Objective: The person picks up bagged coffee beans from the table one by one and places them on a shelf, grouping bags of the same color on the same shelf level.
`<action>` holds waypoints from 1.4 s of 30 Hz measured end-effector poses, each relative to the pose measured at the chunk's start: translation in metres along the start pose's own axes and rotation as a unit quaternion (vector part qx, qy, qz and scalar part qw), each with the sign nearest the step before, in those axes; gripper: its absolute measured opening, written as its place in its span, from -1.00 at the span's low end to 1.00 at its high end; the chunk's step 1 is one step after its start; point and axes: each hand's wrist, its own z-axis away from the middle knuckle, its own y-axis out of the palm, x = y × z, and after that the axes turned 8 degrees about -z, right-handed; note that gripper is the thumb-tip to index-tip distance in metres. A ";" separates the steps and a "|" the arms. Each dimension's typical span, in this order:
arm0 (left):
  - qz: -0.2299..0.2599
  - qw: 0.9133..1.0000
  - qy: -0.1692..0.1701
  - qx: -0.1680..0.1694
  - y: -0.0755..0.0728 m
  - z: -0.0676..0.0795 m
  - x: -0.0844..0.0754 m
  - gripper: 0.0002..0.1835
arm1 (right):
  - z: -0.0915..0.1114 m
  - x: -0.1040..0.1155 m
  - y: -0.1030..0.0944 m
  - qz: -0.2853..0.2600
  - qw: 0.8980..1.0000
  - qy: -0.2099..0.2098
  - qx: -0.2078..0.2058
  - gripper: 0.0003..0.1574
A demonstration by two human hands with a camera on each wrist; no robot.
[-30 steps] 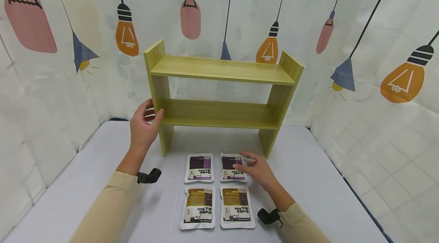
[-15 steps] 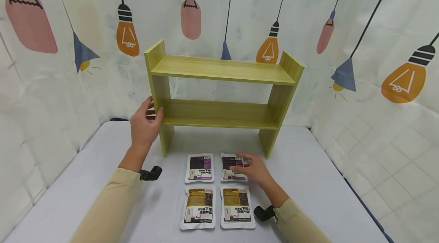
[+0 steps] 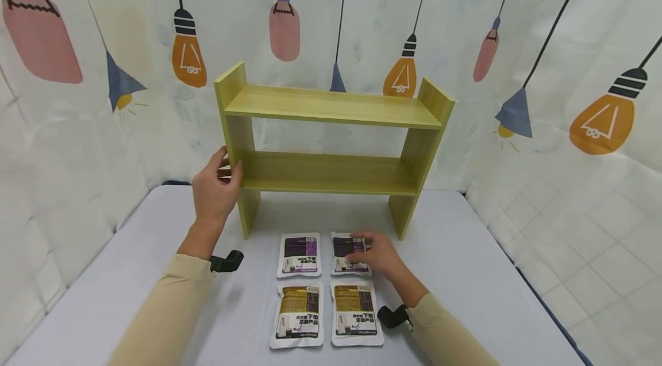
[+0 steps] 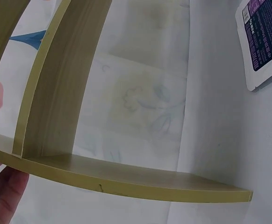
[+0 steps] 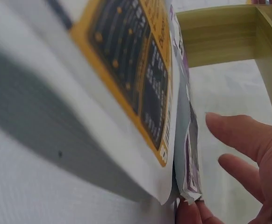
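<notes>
A two-tier yellow-green wooden shelf (image 3: 331, 172) stands upright at the back of the table. My left hand (image 3: 212, 193) holds its left side panel, fingers along the outer face and thumb at the front edge. My right hand (image 3: 381, 254) is at the right purple-labelled pouch (image 3: 343, 246), covering part of its right side. In the right wrist view, the thumb (image 5: 239, 133) stands apart from that pouch (image 5: 190, 172), while lower fingers touch its edge. Beside it lies another purple-labelled pouch (image 3: 300, 254).
Nearer the front lie two yellow-labelled pouches, the left one (image 3: 297, 314) and the right one (image 3: 355, 314). They rest on a white-covered table (image 3: 465, 297). A cloth backdrop (image 3: 331, 27) with printed lamps hangs behind the shelf.
My right hand has moved left, farther over the right purple-labelled pouch. The left hand keeps its place on the shelf. The head view has shifted slightly.
</notes>
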 end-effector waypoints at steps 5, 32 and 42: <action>-0.015 1.000 -0.007 0.006 -0.001 0.001 0.001 -0.54 | 0.001 0.005 0.004 0.049 0.999 0.003 -0.001 -0.28; -0.019 1.000 -0.013 0.009 -0.004 0.000 0.001 -0.51 | -0.005 0.011 0.005 0.134 0.991 -0.001 0.029 -0.29; -0.010 1.000 -0.017 0.009 -0.004 0.001 0.001 -0.51 | -0.006 0.012 0.003 0.126 0.991 -0.009 0.036 -0.32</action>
